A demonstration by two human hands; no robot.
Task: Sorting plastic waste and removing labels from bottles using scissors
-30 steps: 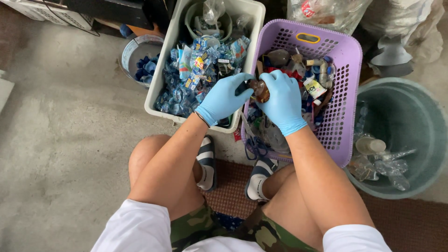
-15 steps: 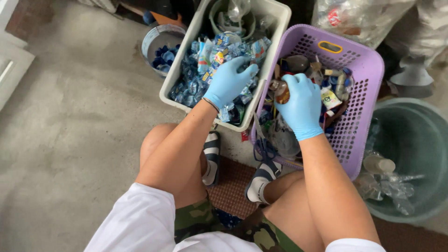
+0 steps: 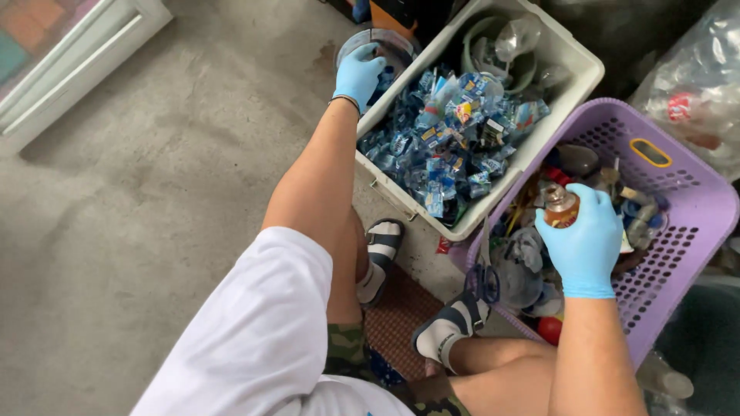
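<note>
Sitting over two bins in the head view, the right hand grips a small brown bottle above the purple basket, which looks far from emptied. The left hand hangs loosely curled over a small tub beside the white crate, already heaped with labels.

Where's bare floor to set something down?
Bare concrete floor lies open left of the left hand and white crate. Crowded: the crate, the purple basket under the right hand, the gap by the feet.
</note>
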